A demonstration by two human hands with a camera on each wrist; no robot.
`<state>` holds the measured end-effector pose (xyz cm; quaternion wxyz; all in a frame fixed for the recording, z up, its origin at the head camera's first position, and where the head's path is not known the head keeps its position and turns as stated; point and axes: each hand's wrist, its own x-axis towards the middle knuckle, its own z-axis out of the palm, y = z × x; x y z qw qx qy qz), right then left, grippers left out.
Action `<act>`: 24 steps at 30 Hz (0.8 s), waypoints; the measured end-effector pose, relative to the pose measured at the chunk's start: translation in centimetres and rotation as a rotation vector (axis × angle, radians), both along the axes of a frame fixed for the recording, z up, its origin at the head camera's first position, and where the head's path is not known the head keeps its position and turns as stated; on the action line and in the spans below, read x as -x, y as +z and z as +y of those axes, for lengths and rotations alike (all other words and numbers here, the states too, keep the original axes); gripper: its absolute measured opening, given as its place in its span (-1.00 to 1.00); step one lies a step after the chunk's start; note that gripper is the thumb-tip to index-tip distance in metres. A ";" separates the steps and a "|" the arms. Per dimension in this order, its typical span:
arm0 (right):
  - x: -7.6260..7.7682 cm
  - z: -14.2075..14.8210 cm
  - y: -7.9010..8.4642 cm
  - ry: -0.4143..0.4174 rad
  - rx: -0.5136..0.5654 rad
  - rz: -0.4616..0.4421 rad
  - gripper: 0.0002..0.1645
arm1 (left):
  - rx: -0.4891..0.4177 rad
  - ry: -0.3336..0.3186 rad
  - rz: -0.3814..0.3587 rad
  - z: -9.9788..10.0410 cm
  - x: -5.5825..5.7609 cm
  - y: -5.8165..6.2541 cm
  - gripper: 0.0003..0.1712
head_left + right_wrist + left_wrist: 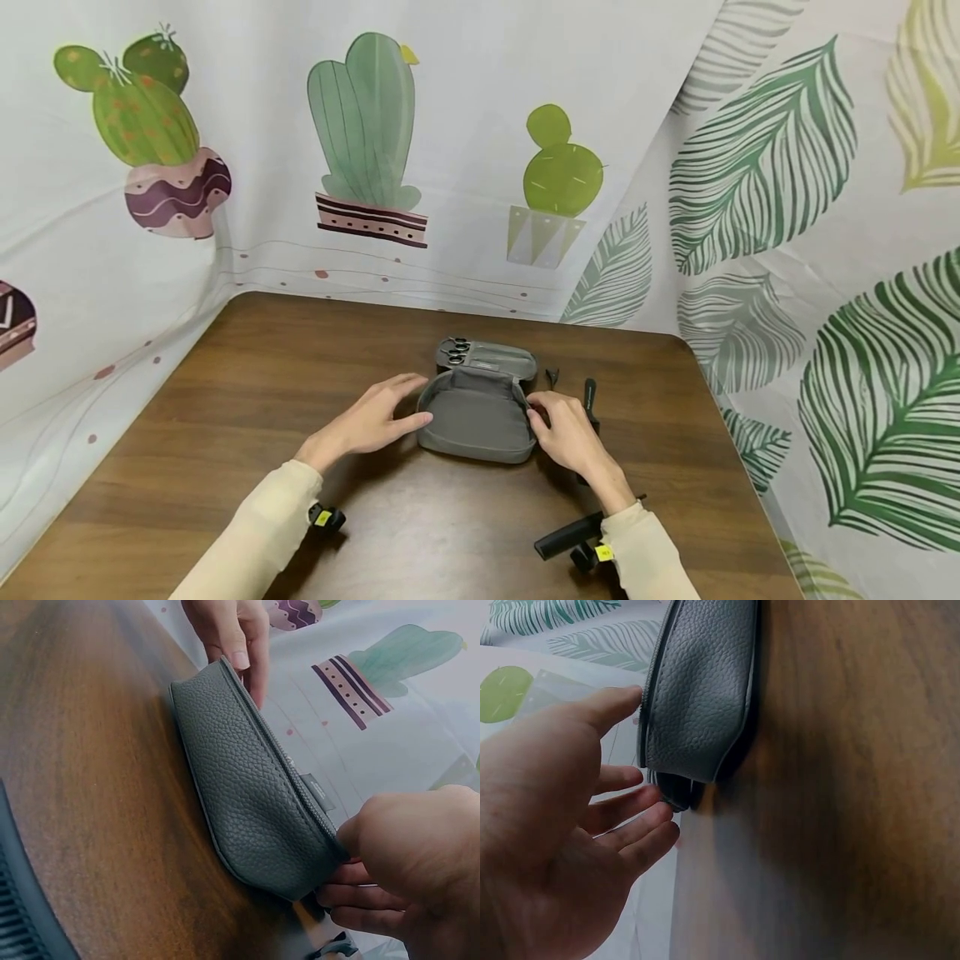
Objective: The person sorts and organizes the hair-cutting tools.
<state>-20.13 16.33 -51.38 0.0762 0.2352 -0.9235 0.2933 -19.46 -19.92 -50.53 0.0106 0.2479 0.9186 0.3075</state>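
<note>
A grey zip case (480, 421) with pebbled sides lies unzipped on the table, its lid (502, 358) folded back on the far side. The bottom half holds nothing visible. Several scissors (453, 350) show their finger rings at the lid's left end. My left hand (378, 414) is at the case's left side, thumb tip at the zipped rim and the other fingers loosely extended beyond the corner. On the right, my right hand (566, 429) grips the case's edge, with the thumb at the rim and the fingers round the corner, partly hidden.
A small black forked item (552, 377) lies right of the lid. Beside it, a black strap-like item (590, 396) is partly covered by the right hand. The brown wooden table (315, 358) meets printed cloth (465, 150) at its back and sides.
</note>
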 end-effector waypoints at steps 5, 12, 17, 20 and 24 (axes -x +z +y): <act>0.0 0.1 -0.2 -0.004 0.010 0.012 -0.72 | -0.017 -0.006 -0.005 0.0 -0.3 -0.4 -0.19; -0.1 0.4 -0.3 -0.014 0.055 -0.003 -0.70 | -0.032 -0.027 0.013 0.1 -0.4 -0.4 -0.24; -0.2 1.0 -0.5 -0.021 0.080 0.006 -0.70 | -0.044 -0.027 0.014 0.2 -0.5 -0.5 -0.27; -0.2 1.5 -0.4 -0.044 0.085 0.028 -0.67 | -0.052 -0.025 0.013 0.3 -0.6 -0.6 -0.27; -0.1 2.4 -0.1 -0.104 0.092 0.037 -0.63 | -0.064 -0.027 0.006 0.3 -0.6 -0.7 -0.27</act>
